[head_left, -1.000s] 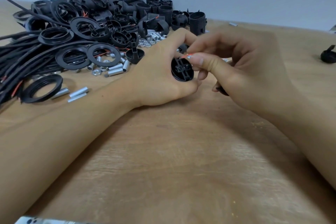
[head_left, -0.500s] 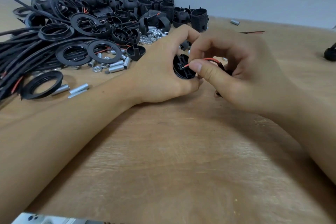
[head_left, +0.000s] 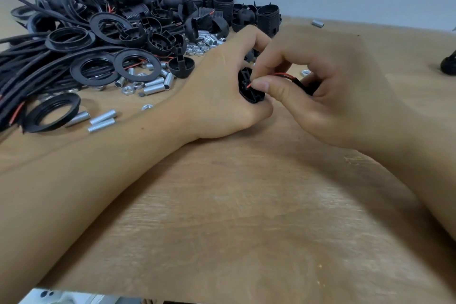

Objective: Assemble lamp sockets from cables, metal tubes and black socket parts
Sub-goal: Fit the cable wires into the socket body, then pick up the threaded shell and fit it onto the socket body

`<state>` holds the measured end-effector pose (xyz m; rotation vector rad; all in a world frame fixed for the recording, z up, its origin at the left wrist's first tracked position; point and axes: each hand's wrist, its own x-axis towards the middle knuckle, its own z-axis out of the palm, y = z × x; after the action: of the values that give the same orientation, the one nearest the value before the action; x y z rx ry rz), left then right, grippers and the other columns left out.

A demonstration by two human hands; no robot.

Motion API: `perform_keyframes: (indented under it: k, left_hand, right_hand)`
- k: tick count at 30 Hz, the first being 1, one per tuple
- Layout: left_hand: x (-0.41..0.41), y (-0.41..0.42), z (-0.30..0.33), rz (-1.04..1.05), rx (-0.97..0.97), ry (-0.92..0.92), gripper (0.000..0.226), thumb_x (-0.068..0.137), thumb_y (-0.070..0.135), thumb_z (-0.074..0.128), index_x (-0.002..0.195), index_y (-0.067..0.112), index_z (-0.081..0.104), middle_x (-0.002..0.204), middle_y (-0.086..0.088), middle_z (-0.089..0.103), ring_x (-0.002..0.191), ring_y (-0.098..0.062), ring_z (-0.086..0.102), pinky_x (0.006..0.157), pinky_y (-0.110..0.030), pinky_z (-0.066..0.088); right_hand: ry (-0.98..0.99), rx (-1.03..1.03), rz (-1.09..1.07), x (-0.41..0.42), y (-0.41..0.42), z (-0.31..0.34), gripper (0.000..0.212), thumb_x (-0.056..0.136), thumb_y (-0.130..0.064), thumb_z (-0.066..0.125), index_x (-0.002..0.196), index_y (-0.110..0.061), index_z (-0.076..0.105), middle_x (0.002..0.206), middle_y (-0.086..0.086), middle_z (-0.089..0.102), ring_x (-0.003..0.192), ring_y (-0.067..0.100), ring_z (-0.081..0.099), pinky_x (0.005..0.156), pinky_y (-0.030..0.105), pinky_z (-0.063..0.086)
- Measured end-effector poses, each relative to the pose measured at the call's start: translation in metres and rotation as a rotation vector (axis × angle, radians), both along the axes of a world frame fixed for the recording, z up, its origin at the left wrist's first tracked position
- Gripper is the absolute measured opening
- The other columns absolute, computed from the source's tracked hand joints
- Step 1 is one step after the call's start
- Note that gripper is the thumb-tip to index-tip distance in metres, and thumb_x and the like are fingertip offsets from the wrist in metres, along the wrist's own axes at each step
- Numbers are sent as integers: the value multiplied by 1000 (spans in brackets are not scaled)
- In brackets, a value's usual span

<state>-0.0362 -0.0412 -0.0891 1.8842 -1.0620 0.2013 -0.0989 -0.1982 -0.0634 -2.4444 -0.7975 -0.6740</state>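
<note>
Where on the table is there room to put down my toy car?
The bare wood in front of the two forearms is widest, down to the table's near edge. More bare wood lies right of the right hand. It is crowded far left: cables, rings, metal tubes and the black socket pile.

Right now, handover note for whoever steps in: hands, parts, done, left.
Left hand grips a black socket part, open face toward the right hand.
Right hand pinches the red wire of a black cable, its tip at the part's inner face.
Stock on the wooden table: pile of black socket parts at far left, cables along the left edge, metal tubes and nuts loose in front of the pile.
Done: part and cable in hand.
Left: seat the wire, fit the tube, close the socket. Whether the wire is already seated cannot be told.
</note>
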Motion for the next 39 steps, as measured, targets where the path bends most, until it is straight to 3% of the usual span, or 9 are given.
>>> perform_keyframes:
  k: [7, 11, 16, 21, 24, 29, 33, 36, 39]
  left_hand:
    - [2, 3, 0, -4, -9, 80, 35, 69, 12, 66, 99, 18, 50, 74, 16, 51, 62, 1, 49, 62, -15, 36]
    - [1, 3, 2, -34, 11, 15, 34, 70, 11, 67, 90, 29, 46, 77, 19, 51, 70, 4, 52, 67, -10, 36]
    - [2, 2, 0, -31, 22, -39, 30, 69, 8, 66, 97, 7, 56, 82, 14, 54, 74, 0, 53, 70, -17, 42]
    - [0, 2, 1, -17, 43, -12, 43, 72, 7, 71, 106, 16, 46, 75, 15, 57, 67, 0, 58, 60, -15, 41]
    - [2, 4, 1, -11, 95, 60, 54, 74, 9, 73, 113, 14, 37, 89, -1, 67, 82, -15, 64, 74, -36, 50]
    - [5, 4, -1, 6, 97, 114, 47, 72, 10, 65, 109, 11, 36, 96, -13, 62, 84, -25, 60, 74, -45, 50]
    - [9, 4, -5, 65, 82, 127, 49, 76, 19, 79, 105, 13, 40, 95, -9, 64, 84, -26, 64, 77, -51, 52]
    - [9, 4, -5, 104, 83, 117, 55, 71, 29, 84, 103, 13, 43, 93, -3, 65, 83, -23, 65, 77, -52, 54]
    - [9, 5, -4, 121, 91, 107, 56, 69, 33, 87, 102, 19, 44, 91, 2, 65, 83, -20, 66, 77, -49, 56]
  right_hand:
    - [63, 55, 29, -1, 1, -5, 7, 91, -8, 62, 88, -1, 65, 83, 3, 61, 76, 12, 54, 64, 5, 36]
    - [57, 57, 23, -1, 2, -4, 6, 92, -9, 63, 90, -4, 66, 82, -2, 59, 74, 4, 52, 65, 4, 36]
    - [72, 89, 44, -2, 2, -3, 5, 90, -7, 65, 88, -4, 68, 82, -7, 60, 76, 7, 56, 65, 5, 37]
    - [100, 130, -23, 3, 0, -5, 6, 89, -11, 66, 86, -7, 69, 79, -20, 57, 69, -4, 56, 62, 5, 40]
    - [117, 125, -50, 9, -3, -8, 15, 91, -21, 64, 89, -6, 68, 78, -13, 60, 67, 0, 55, 61, 8, 39]
    - [329, 415, -128, 17, -1, -12, 51, 101, -44, 29, 102, 1, 54, 80, 2, 53, 68, 5, 54, 65, 29, 49]
    - [322, 534, -204, 16, -10, 0, 60, 90, -64, 22, 95, -19, 61, 84, -4, 61, 91, 17, 62, 86, 43, 52]
    - [289, 366, -302, 11, -33, 16, 58, 87, -70, 35, 91, -18, 60, 94, 2, 66, 94, 18, 62, 90, 50, 51]
    - [528, 131, -367, -2, -62, 31, 77, 59, -91, 52, 95, -24, 63, 91, -2, 70, 76, 11, 65, 72, 42, 53]
